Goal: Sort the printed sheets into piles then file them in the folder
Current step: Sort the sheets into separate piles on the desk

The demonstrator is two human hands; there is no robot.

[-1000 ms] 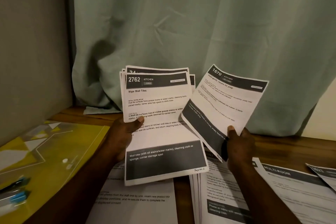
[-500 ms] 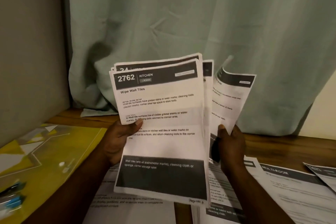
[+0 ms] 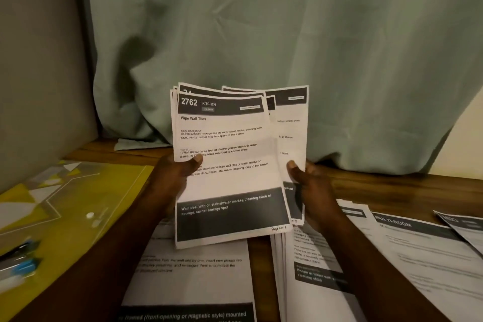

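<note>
Left hand (image 3: 170, 185): thumb pinching stack of printed sheets (image 3: 224, 144), 2762 on top. Right hand (image 3: 316, 191): thumb pinching single sheet (image 3: 292, 125) just behind stack's right edge. Below fingers: piles (image 3: 193, 277) on table (image 3: 392, 188). Left of them: yellow folder (image 3: 65, 198).

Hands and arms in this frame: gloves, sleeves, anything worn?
Left hand and right hand: bare, no gloves, rings or watch visible. Forearms bare to the frame edge, no sleeves in view. Dim light, so small marks can't be ruled out.
</note>
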